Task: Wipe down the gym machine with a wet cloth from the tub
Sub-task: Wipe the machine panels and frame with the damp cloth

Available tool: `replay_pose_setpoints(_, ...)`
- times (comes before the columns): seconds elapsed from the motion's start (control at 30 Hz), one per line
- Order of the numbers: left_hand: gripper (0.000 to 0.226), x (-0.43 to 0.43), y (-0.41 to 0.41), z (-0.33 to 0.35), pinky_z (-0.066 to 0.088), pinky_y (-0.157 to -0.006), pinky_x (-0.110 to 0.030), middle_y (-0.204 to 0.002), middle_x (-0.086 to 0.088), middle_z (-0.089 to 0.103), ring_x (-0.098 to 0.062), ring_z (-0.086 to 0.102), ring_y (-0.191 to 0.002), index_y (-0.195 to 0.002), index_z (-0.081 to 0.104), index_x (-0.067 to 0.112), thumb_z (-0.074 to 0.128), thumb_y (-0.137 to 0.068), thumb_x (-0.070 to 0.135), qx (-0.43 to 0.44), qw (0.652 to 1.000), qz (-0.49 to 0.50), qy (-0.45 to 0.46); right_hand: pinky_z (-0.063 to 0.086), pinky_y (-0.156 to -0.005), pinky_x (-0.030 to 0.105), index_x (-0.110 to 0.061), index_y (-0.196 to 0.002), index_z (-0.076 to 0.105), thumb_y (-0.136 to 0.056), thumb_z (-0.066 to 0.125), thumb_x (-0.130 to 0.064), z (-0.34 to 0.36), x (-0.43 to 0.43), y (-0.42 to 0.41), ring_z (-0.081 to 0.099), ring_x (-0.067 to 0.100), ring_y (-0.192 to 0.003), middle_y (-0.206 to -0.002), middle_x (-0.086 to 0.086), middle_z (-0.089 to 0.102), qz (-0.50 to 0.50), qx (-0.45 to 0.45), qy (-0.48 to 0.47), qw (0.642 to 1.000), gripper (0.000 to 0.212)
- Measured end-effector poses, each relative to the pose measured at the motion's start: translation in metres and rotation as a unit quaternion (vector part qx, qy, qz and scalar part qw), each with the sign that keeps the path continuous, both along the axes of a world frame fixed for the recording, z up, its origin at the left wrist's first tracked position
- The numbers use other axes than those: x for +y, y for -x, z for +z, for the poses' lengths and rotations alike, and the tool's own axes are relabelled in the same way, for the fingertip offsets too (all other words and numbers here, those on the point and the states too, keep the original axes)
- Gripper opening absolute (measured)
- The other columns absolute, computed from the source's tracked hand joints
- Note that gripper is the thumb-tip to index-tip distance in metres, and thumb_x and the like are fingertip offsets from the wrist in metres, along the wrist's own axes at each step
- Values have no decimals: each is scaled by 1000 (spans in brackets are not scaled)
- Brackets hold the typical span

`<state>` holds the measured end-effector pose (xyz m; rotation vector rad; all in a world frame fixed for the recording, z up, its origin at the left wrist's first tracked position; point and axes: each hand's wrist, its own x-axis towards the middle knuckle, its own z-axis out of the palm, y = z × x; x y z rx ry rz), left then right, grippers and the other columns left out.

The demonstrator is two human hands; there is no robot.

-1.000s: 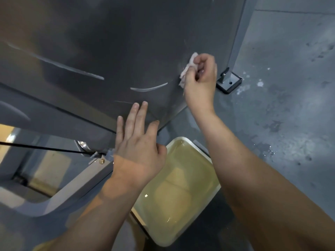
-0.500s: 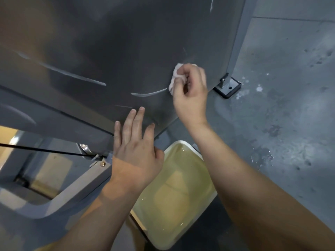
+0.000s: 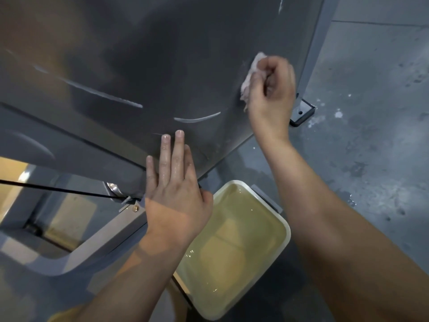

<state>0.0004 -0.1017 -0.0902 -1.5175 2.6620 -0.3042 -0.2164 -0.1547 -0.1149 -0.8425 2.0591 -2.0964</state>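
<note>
The gym machine's dark grey panel [image 3: 144,66] fills the upper left, marked by pale streaks. My right hand [image 3: 270,94] grips a small white wet cloth [image 3: 249,77] and presses it against the panel near its right edge. My left hand [image 3: 174,182] lies flat on the panel's lower edge, fingers straight and wet. Below, between my forearms, a white tub [image 3: 284,231] of yellowish water stands on the floor.
A grey upright post [image 3: 315,43] with a bolted foot plate [image 3: 301,112] stands right of the panel. The grey concrete floor [image 3: 371,135] on the right shows wet patches and white specks. A black cable [image 3: 58,188] and frame parts lie at lower left.
My right hand with the cloth slid left and down along the panel, then back up and to the right. My left hand stayed flat on the panel's lower edge.
</note>
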Motion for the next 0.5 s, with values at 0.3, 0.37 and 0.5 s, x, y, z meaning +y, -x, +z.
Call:
replay_pose_setpoints(0.3,93,-5,-3,-4,8,-127,-54,-172,-5,-7,-22,-14,-158,-158,29,0,64,-77,32,9,1000,-3,4,57,-78,42,-28,-100,65,-93,58,-8,-19,7,-18,66,21,-87,-95,-8,62,92,67,-27,993,22)
replay_pose_setpoints(0.37,93,-5,-6,-5,8,-127,-53,-172,-5,-6,-21,-13,-158,-158,30,0,65,-77,31,8,1000,-7,8,56,-74,52,-43,-95,56,-93,54,-21,-20,1,2,67,30,-80,-90,5,64,30,-19,-63,997,22)
replay_pose_setpoints(0.5,91,-6,-11,-5,8,-127,-51,-172,-4,-4,-20,-10,-158,-157,32,2,68,-78,30,11,1000,-17,13,53,-85,49,-33,-101,55,-94,52,-18,-9,2,-5,62,32,-96,-96,-9,57,27,-44,-48,998,17)
